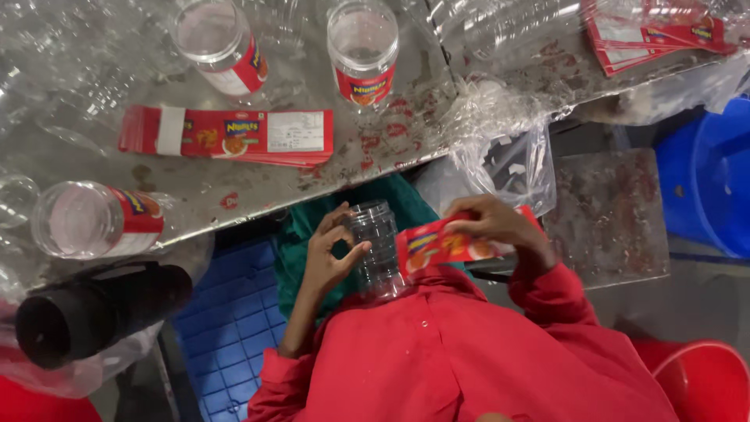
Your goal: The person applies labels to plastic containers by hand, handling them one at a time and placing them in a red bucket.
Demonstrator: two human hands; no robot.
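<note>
Left hand [328,254]: forearm comes up from the red sleeve, wrist bent, thumb and fingers curled around the mouth end of a clear plastic jar [376,246]. The jar lies tilted in the lap, its base against the red shirt [461,352].

Right hand [496,225]: elbow bent, fingers pressed together and flat on a red label [437,246], holding it against the jar's side. The label is a red strip with yellow and orange print, partly wrapped round the jar.

On the steel table [234,187] above the hands:
- A flat stack of red labels [226,134] with a white band near its left end and a white panel toward the right.
- Two labelled jars [363,51] standing upright, red bands low on each.
- A third labelled jar [94,220] lying on its side at the left edge.
- More red labels [652,35] at top right, under clear plastic.

Blue crate [226,328] below the table; blue bin [707,180] at right; red bucket [699,379] at lower right.
</note>
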